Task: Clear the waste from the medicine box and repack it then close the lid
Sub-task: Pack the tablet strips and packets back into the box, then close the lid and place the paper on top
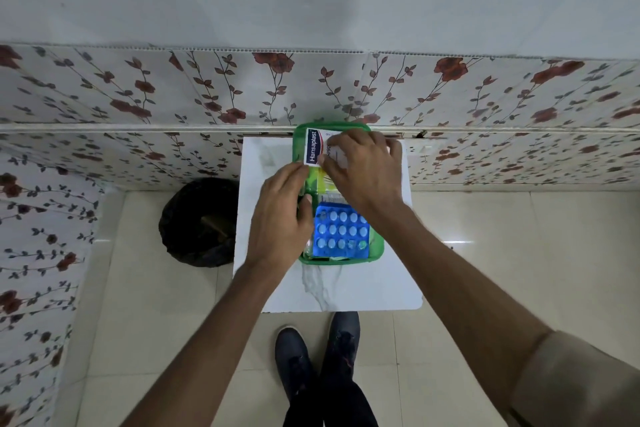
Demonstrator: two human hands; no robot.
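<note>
Green medicine box sits at the tabletop's far edge; right hand pinches the Hansaplast packet over it, left hand curled, touching the packet's near corner.

I can read only one word clearly: "Hansaplast", in white letters on a dark blue band, running sideways along the left edge of the white plaster packet. Beside it, more dark letters begin, something like "PRO", but my right hand covers the rest. I see no other readable text or number.
</note>
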